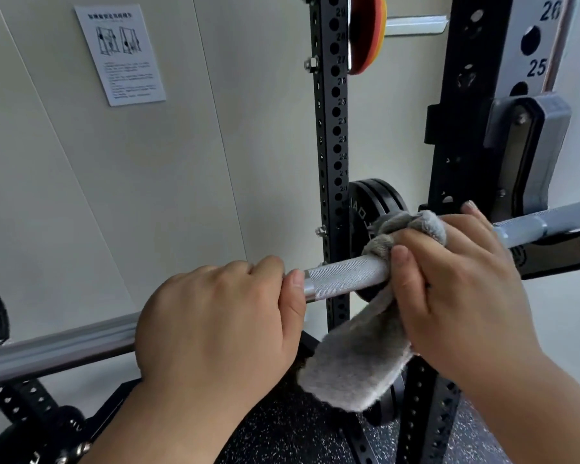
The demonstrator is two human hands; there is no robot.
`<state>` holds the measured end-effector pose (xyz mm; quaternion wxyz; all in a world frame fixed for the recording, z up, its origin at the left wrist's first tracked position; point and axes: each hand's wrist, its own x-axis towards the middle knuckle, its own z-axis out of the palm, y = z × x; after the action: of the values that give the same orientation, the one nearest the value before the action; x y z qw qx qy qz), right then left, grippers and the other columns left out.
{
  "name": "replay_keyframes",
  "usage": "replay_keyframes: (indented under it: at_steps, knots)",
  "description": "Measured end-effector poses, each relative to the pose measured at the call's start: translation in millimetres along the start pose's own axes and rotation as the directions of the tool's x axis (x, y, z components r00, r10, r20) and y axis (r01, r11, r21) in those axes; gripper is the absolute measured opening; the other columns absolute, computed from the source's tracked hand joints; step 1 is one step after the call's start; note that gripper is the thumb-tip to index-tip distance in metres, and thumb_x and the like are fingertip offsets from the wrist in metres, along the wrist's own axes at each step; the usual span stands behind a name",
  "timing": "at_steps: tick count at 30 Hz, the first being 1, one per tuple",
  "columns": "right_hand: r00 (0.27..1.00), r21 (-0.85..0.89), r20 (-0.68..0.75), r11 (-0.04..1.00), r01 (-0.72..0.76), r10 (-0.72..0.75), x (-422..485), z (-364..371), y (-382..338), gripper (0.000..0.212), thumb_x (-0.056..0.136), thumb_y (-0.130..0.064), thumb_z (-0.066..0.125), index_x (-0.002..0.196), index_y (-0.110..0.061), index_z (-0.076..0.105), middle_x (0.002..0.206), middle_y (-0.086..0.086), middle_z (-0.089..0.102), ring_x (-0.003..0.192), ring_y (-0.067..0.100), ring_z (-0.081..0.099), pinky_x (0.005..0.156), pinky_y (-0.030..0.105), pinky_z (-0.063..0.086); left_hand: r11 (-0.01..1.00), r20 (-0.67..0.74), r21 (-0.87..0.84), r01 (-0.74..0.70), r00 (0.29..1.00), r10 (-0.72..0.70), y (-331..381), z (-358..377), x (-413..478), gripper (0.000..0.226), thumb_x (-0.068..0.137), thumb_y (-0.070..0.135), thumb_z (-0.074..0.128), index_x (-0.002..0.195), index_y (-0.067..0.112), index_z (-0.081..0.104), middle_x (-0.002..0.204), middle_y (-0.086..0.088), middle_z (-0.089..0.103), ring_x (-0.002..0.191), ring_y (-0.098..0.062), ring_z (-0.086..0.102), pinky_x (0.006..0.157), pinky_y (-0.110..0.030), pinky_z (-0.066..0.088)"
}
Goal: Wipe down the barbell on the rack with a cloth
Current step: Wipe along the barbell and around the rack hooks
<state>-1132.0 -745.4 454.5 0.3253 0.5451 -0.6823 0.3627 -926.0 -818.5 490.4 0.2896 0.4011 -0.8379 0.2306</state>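
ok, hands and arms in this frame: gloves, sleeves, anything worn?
Nothing worn. The left hand and right hand are bare, no gloves, rings or watch; both forearms are bare to the frame edge, no sleeves. Fingers have short, unpainted nails.

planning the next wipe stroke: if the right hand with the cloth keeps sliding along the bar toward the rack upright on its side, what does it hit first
Most likely the grey bar hook on the rack upright. The right hand, wrapped with the grey cloth around the barbell, sits just short of it; exact depth is unclear.
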Motion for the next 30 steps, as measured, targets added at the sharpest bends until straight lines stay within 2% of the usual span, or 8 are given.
replay_keyframes:
  at_steps: [4, 8, 13, 17, 20, 23, 25, 30]
  knots:
    - [0.998, 0.09, -0.004, 0.994, 0.069, -0.069, -10, 9, -40, 0.029, 0.102, -0.027, 0.05, 0.117, -0.022, 0.074, 0.121, -0.003, 0.069, 0.116, 0.03, 0.059, 0.124, 0.054, 0.023, 0.998, 0.051, 0.03, 0.063, 0.997, -0.065, 1, 0, 10, 0.057, 0.1, 0.047, 0.026, 0.056, 0.022, 0.052, 0.043, 0.005, 0.04, 0.036, -0.022, 0.034, 0.046, -0.02, 0.019]
    - [0.98, 0.104, 0.029, 0.976, 0.192, -0.196, -8, 12, -38, 0.031, 0.103, -0.031, 0.049, 0.122, -0.023, 0.072, 0.126, -0.005, 0.069, 0.117, 0.024, 0.062, 0.127, 0.05, 0.017, 0.995, 0.097, 0.018, 0.094, 0.991, -0.095, 1, 0, 20, 0.064, 0.095, 0.055, 0.005, 0.068, 0.019, 0.052, 0.059, 0.002, 0.05, 0.054, -0.02, 0.047, 0.052, -0.033, 0.036]
    - [0.997, 0.051, -0.07, 0.999, -0.018, 0.022, -7, 5, -3, 0.033, 0.105, -0.03, 0.044, 0.108, -0.016, 0.074, 0.111, 0.0, 0.07, 0.113, 0.032, 0.06, 0.124, 0.058, 0.021, 0.995, 0.06, 0.073, 0.068, 0.996, -0.072, 1, 1, 13, 0.063, 0.102, 0.048, 0.016, 0.056, 0.019, 0.049, 0.044, 0.004, 0.038, 0.037, -0.022, 0.038, 0.043, -0.024, 0.023]
    - [0.995, 0.165, -0.029, 0.981, 0.098, -0.094, -22, 15, -39, 0.033, 0.105, -0.031, 0.049, 0.129, -0.023, 0.07, 0.136, -0.003, 0.063, 0.13, 0.029, 0.053, 0.124, 0.056, 0.023, 0.998, -0.082, 0.011, 0.054, 0.995, -0.053, -1, 7, 2, 0.05, 0.103, 0.043, 0.028, 0.061, 0.023, 0.047, 0.052, 0.005, 0.043, 0.046, -0.025, 0.041, 0.049, -0.029, 0.022]
    - [0.981, 0.146, -0.035, 0.97, 0.193, -0.19, -17, 9, -17, 0.032, 0.1, -0.027, 0.058, 0.13, -0.024, 0.07, 0.141, -0.007, 0.061, 0.13, 0.024, 0.054, 0.126, 0.052, 0.02, 0.997, -0.16, -0.076, 0.026, 0.986, -0.038, 6, 8, -14, 0.037, 0.102, 0.041, 0.036, 0.075, 0.024, 0.055, 0.067, 0.005, 0.052, 0.063, -0.028, 0.049, 0.06, -0.038, 0.034]
    - [0.994, 0.143, -0.106, 0.989, 0.038, -0.023, -16, 7, 8, 0.03, 0.104, -0.027, 0.05, 0.12, -0.019, 0.074, 0.131, -0.007, 0.065, 0.127, 0.028, 0.056, 0.125, 0.056, 0.02, 1.0, -0.266, 0.021, -0.008, 0.964, 0.013, 13, 26, -26, 0.036, 0.104, 0.042, 0.042, 0.097, 0.017, 0.067, 0.082, -0.004, 0.06, 0.074, -0.035, 0.056, 0.072, -0.047, 0.038]
    - [0.991, 0.171, -0.126, 0.985, -0.019, 0.041, -18, 13, -6, 0.031, 0.104, -0.027, 0.05, 0.122, -0.021, 0.074, 0.129, -0.003, 0.066, 0.129, 0.031, 0.055, 0.123, 0.059, 0.022, 0.996, -0.334, 0.092, -0.001, 0.942, 0.032, 12, 35, -23, 0.039, 0.105, 0.044, 0.043, 0.092, 0.015, 0.066, 0.077, -0.006, 0.058, 0.07, -0.036, 0.055, 0.068, -0.046, 0.036]
    - [0.972, 0.241, -0.13, 0.945, 0.223, -0.196, -21, 21, -23, 0.032, 0.098, -0.023, 0.066, 0.129, -0.028, 0.072, 0.137, -0.001, 0.065, 0.13, 0.028, 0.057, 0.12, 0.058, 0.029, 0.993, -0.309, 0.115, 0.004, 0.95, 0.032, 9, 30, -12, 0.043, 0.103, 0.045, 0.04, 0.073, 0.019, 0.056, 0.062, -0.004, 0.051, 0.059, -0.035, 0.054, 0.058, -0.04, 0.033]
